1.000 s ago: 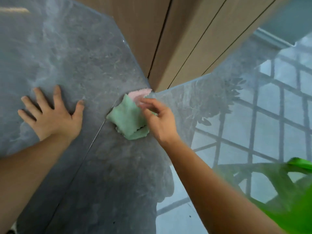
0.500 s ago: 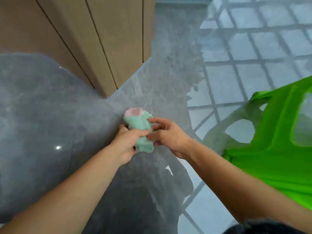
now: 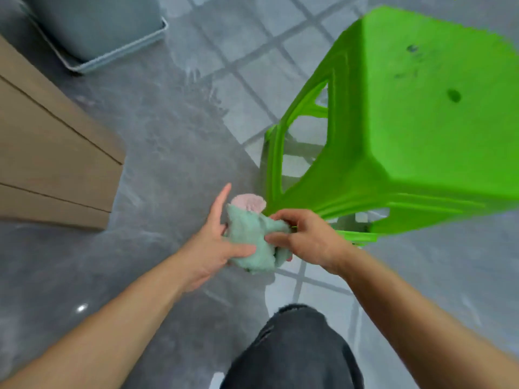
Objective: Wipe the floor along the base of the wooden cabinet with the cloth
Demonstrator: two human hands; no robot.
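Note:
A crumpled mint-green cloth (image 3: 254, 237) with a pink end is held up off the grey floor (image 3: 168, 136) between both hands. My left hand (image 3: 214, 242) cups it from the left, thumb pressed on the cloth and fingers extended. My right hand (image 3: 306, 238) pinches the cloth's right side with thumb and fingers. The wooden cabinet (image 3: 53, 153) stands at the left, its corner well apart from the cloth.
A bright green plastic stool (image 3: 407, 130) stands close on the right, one leg just behind the cloth. A grey-blue bin (image 3: 104, 32) sits at the top left beside the cabinet. My knee in dark trousers (image 3: 295, 352) shows at the bottom.
The cloth has left the floor at the cabinet corner and is now held in both hands. The view has swung right, bringing the green stool and the bin into sight.

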